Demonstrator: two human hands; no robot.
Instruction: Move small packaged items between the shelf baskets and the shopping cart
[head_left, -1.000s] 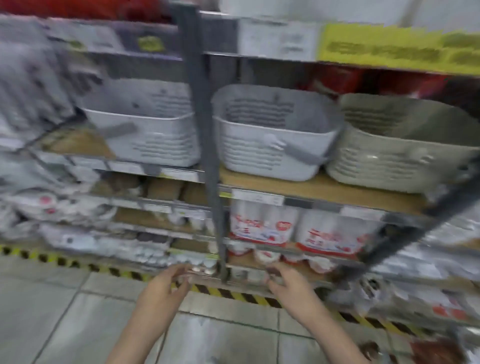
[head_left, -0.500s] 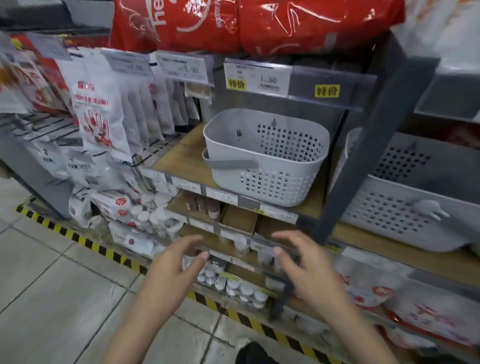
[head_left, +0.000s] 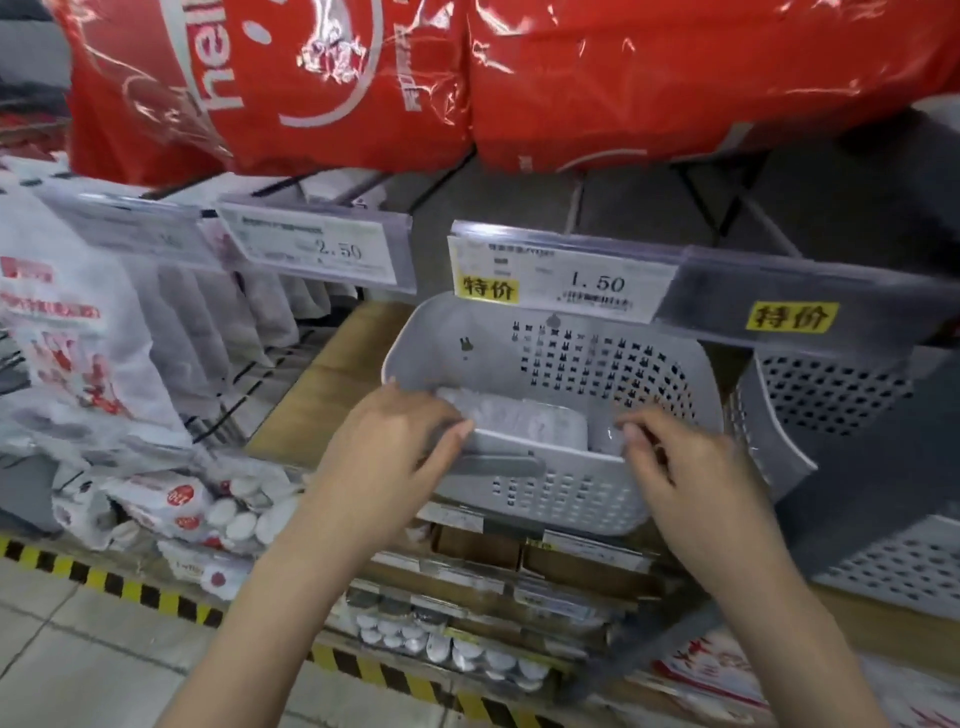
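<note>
A light grey perforated basket (head_left: 561, 499) stands on the wooden shelf at the middle of the head view. Pale wrapped packets (head_left: 519, 415) lie inside it against the front wall. My left hand (head_left: 395, 452) grips the basket's front rim at the left, thumb along the rim above the dark handle, its fingers hidden inside by the packets. My right hand (head_left: 675, 467) is at the rim's right part, fingers curled, pinching the edge of a clear packet (head_left: 605, 441). No shopping cart is in view.
A second grey basket (head_left: 831, 395) stands right of a dark shelf post. Price tags (head_left: 561, 275) hang just above the basket, under red bags (head_left: 363, 78). White hanging packs (head_left: 78, 338) fill the left; jars and boxes sit on lower shelves.
The view has closed in on the left basket. Both hands rose from below the shelf edge to the basket's front rim and closed there.
</note>
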